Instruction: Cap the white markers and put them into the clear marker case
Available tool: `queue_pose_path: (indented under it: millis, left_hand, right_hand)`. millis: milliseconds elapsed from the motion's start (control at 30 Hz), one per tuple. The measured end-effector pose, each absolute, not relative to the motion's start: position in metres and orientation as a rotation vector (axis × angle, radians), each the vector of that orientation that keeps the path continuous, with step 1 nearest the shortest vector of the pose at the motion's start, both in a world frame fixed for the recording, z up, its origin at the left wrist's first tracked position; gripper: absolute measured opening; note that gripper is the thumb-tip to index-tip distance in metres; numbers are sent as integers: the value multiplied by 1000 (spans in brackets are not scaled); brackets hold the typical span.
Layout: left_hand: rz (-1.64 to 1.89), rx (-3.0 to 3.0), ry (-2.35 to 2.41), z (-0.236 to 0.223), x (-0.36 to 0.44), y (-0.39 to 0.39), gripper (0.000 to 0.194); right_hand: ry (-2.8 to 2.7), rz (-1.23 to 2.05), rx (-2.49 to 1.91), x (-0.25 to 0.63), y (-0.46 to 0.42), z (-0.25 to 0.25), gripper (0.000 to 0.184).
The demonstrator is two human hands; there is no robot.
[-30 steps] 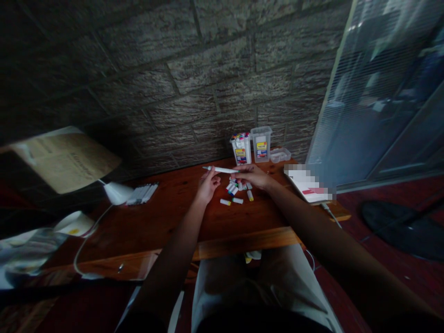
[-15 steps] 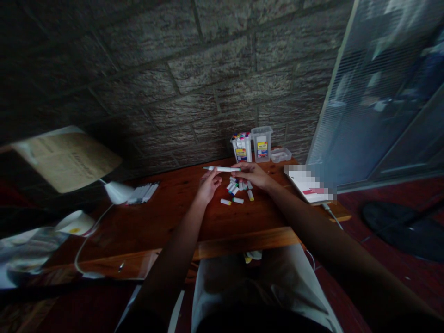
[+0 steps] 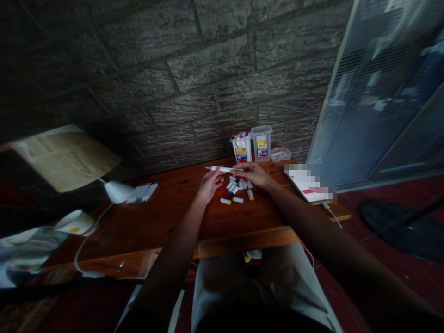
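A white marker (image 3: 225, 169) lies nearly level between my hands above the table, its grey tip pointing left. My left hand (image 3: 209, 186) pinches the barrel near that tip, thumb on top. With closed fingers, my right hand (image 3: 255, 174) grips the other end, which the fingers partly cover. Just below the hands, several loose white marker caps (image 3: 237, 200) with coloured ends are scattered on the wooden table (image 3: 215, 226). A row of white markers (image 3: 143, 193) lies side by side to the left.
Against the wall stand a box packed with markers (image 3: 242, 147), a see-through plastic box (image 3: 262, 144) and its lid-like shallow tray (image 3: 280, 154). A tablet-like device (image 3: 308, 186) with a cable is at the right. A lamp (image 3: 118, 191) and a paper cup (image 3: 76, 223) are at the left.
The marker has slid slightly right, deeper into my right hand, and its green right end is now covered by the fingers. Both hands stay almost in place.
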State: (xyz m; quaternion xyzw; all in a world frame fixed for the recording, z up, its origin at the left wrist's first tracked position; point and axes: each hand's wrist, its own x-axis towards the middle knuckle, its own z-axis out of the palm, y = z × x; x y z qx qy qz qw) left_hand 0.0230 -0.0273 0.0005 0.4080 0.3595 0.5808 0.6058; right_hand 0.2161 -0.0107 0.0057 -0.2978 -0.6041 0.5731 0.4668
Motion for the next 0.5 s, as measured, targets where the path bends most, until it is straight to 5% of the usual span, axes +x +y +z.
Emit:
queue_pose_path:
  millis: [500]
  left_hand:
    - [1439,852,837,3,21,-24,25]
  right_hand:
    - [-1409,1391,-680,216,-9,5,41]
